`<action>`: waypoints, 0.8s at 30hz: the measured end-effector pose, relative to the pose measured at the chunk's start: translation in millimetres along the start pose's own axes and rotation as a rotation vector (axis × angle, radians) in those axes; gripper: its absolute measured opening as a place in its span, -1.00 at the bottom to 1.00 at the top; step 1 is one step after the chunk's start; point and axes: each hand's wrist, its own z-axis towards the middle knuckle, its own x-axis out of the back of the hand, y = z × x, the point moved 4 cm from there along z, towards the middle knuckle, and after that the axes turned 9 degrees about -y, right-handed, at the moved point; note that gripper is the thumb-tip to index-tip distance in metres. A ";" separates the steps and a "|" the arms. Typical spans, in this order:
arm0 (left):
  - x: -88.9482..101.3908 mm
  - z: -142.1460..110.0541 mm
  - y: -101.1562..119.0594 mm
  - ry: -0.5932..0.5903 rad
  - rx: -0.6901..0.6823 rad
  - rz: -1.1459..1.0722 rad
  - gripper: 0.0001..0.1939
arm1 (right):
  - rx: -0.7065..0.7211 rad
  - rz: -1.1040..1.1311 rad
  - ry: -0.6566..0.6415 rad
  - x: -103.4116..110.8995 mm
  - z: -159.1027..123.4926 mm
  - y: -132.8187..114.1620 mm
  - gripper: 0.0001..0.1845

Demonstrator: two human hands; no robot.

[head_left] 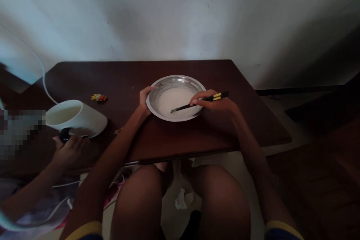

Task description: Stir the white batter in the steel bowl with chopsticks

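A round metal bowl [154, 99] with pale, milky batter [174, 99] in it stands on the dark table. My left hand [144, 99] grips the bowl's left rim, thumb over the edge and the other fingers mostly hidden below. Closed around a pair of black chopsticks [182, 108] with yellow bands, my right hand [213, 101] is over the bowl's right rim. The chopstick tips dip into the batter near the front of the bowl.
Another person's hand [70, 148] holds the black handle of a white pot [92, 120] on the left. A small yellow toy figure [98, 97] lies on the table [118, 75]. A white cord [43, 77] runs behind the pot. Crumpled tissue [182, 198] is on the floor.
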 end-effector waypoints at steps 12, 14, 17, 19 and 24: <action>-2.1 0.1 -1.8 -0.025 0.018 -0.032 -0.88 | 0.000 0.006 -0.026 2.4 -3.4 -1.2 -0.54; -1.6 0.1 -1.7 -0.024 0.015 -0.047 -0.89 | 0.018 -0.053 0.061 -0.9 2.9 0.5 -0.57; -1.1 0.3 -2.1 -0.018 0.018 -0.064 -0.91 | -0.040 -0.118 0.233 10.9 -1.4 9.3 -0.63; -1.0 0.6 -2.3 -0.017 0.016 -0.070 -0.91 | -0.058 -0.058 0.179 14.8 -5.6 10.6 -0.63; -1.6 0.9 -2.5 -0.022 0.013 -0.074 -0.90 | 0.034 0.003 0.021 -2.8 4.5 1.5 -0.66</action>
